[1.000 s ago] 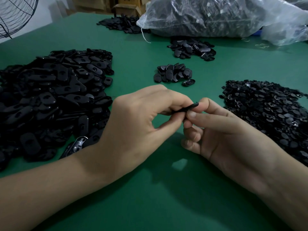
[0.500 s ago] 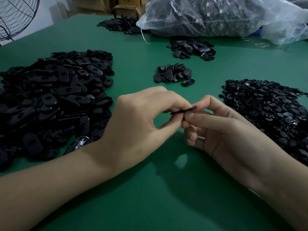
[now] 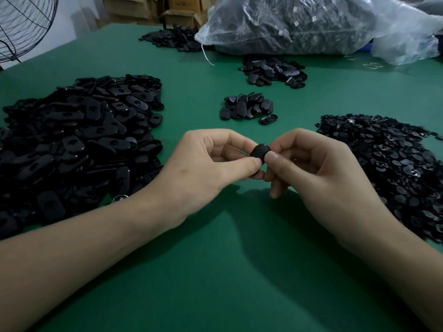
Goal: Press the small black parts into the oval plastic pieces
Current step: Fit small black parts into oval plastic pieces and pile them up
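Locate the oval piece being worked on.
Head view, centre: the oval piece is pinched between the left hand and right hand above the green table.

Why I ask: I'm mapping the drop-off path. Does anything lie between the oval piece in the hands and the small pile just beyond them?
Nothing visible does. The left hand and right hand pinch the oval piece above the table; only bare green table shows between it and the small pile.

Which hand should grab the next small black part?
Probably the right hand: the pile of small black parts lies just beside it. The left hand sits by the heap of black oval plastic pieces.
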